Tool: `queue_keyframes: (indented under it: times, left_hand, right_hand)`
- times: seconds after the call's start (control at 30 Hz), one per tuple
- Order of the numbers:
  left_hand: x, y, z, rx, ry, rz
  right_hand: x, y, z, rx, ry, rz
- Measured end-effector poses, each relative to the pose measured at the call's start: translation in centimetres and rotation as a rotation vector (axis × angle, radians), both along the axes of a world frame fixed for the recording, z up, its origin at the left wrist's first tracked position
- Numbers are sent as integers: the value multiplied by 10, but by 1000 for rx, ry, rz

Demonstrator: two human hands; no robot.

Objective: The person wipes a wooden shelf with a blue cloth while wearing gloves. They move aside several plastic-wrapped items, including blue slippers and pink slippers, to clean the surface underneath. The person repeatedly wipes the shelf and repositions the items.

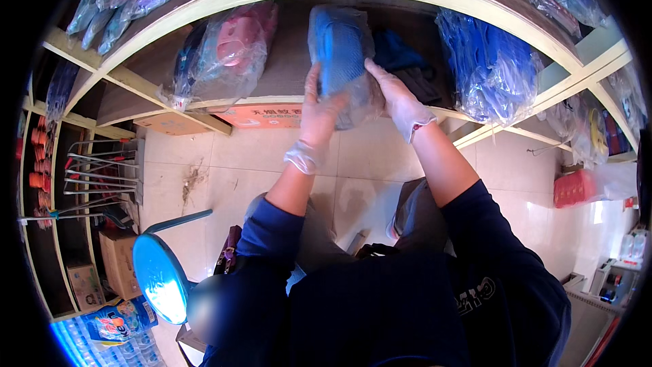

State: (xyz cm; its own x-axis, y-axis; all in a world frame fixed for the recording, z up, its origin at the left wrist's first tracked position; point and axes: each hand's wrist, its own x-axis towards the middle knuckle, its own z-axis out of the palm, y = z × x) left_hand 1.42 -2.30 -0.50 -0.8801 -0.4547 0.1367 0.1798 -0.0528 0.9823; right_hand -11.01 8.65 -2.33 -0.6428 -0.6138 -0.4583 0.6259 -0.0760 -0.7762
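Observation:
A blue item in a clear plastic bag (342, 53) stands at the front of the middle shelf, between my hands. My left hand (322, 107), in a thin clear plastic glove, grips its left side and lower front. On the right side rest the fingers of my right hand (400, 94), gloved the same way. Just right of the package lies a dark blue and grey cloth-like item (407, 63) on the shelf. What the blue item is, I cannot tell.
Bagged pink slippers (237, 43) lie to the left, bagged blue items (486, 66) to the right. Below the shelf is a printed carton (265, 114). A blue round stool (160, 278), a cardboard box (121, 260) and a metal rack (104, 173) stand at left. A red box (575, 188) is at right.

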Motion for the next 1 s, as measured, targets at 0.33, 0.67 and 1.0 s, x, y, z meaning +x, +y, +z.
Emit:
queue_keyframes:
  times: [0.33, 0.67, 1.0]
  left_hand:
    - [26, 35, 38, -968, -425, 96]
    - [34, 57, 45, -1040, -3, 24]
    - [-4, -41, 28, 247, 139, 103]
  right_hand:
    - [39, 3, 29, -468, -1, 82]
    - [25, 27, 19, -526, -43, -13]
    - [50, 45, 15, -220, 3, 90]
